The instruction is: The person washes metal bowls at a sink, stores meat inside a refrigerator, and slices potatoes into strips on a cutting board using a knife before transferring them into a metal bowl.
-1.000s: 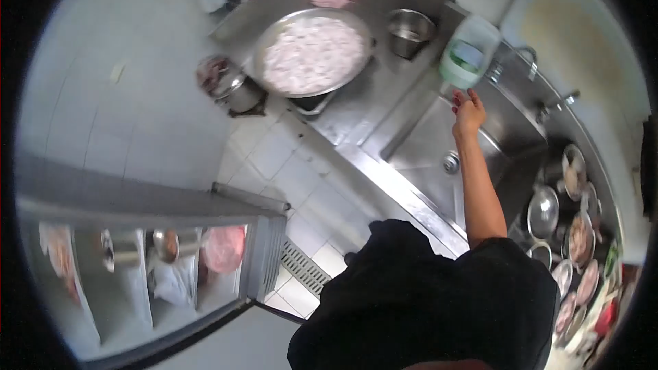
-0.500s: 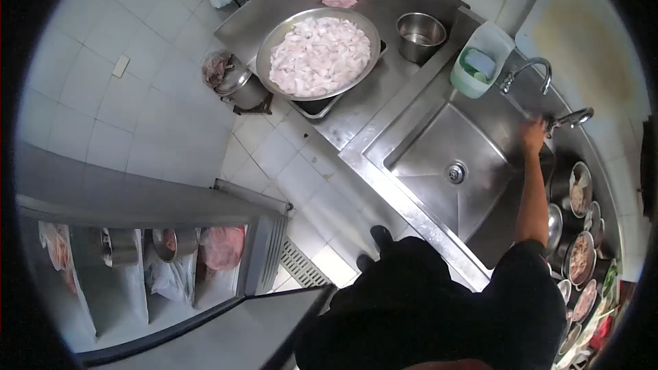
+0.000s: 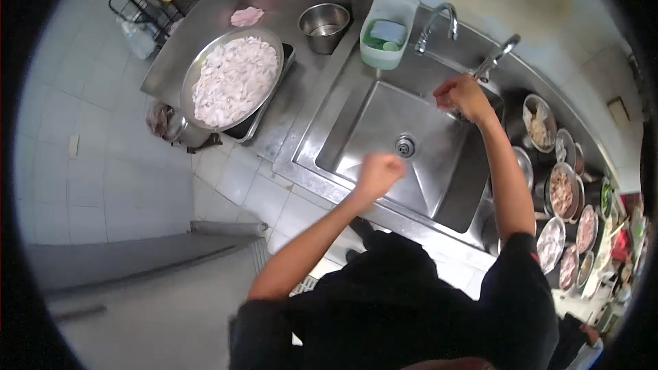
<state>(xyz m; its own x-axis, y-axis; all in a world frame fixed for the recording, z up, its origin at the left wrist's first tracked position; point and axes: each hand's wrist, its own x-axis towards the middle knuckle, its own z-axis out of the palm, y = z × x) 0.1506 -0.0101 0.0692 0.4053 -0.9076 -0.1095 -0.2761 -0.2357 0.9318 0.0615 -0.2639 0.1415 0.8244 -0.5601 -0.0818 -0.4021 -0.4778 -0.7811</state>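
Over the near edge of the steel sink (image 3: 373,120), my left hand (image 3: 382,173) is closed like a fist, somewhat blurred, with nothing visible in it. My right hand (image 3: 465,98) is beside and below the right tap (image 3: 497,58), its fingers bent but apart and holding nothing that shows. The sink holds no water that I can make out, and its drain (image 3: 404,145) lies between my hands. Left of the left tap (image 3: 436,27) stands a pale green container (image 3: 381,55) with a blue sponge (image 3: 388,31).
A wide bowl of pale meat pieces (image 3: 236,81) sits on the left counter, near a steel pot (image 3: 324,27) and a pink cloth (image 3: 247,16). Bowls of food (image 3: 561,190) line the right side. Another person's hand (image 3: 589,332) shows at lower right. A grey fridge (image 3: 151,301) stands lower left.
My left hand has come into view over the sink. My right hand has come away from the right tap's base. The fridge shelves no longer show, and the view has shifted right.
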